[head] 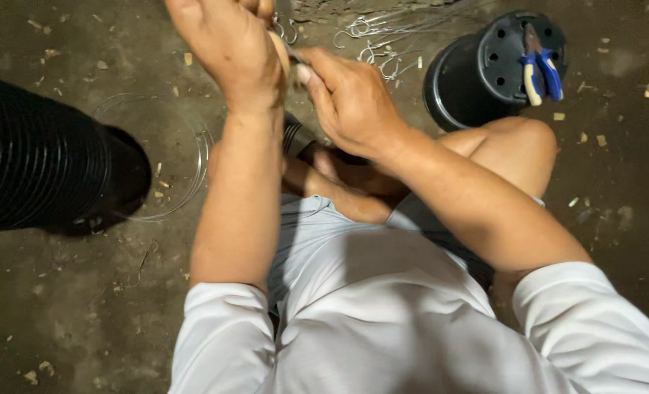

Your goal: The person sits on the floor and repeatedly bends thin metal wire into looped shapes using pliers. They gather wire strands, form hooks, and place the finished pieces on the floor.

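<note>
The person sits low on a dirt floor (62, 314), knees drawn up, both hands raised to the far edge of the view. The left hand (226, 47) is closed into a fist, knuckles toward the camera; whatever it grips is hidden behind the fingers, though a thin grey wire hook (286, 29) shows just beside it. The right hand (350, 98) is also closed, thumb and forefinger pinched on a small thin piece that meets the left hand; I cannot tell exactly what that piece is, but it appears to be wire.

On the floor just beyond the hands lies a scatter of bent grey wire hooks (383, 51). To the right stands an upturned black plastic pot (477, 73) with drain holes in its base, and a pair of blue-handled pliers (539, 69) lies on that base, untouched. At far left lies a long nested stack of black plastic pots (40, 160) on its side, with a loose coil of thin wire (186, 157) on the floor around its open end.

Judgement: the step in hand looks like bending or twisting a wire piece by hand, the two hands working against each other at one point. The next move calls for a firm hold by the left hand while the right turns or presses the wire end; the pliers sit well within reach on the right should finger force fall short.
</note>
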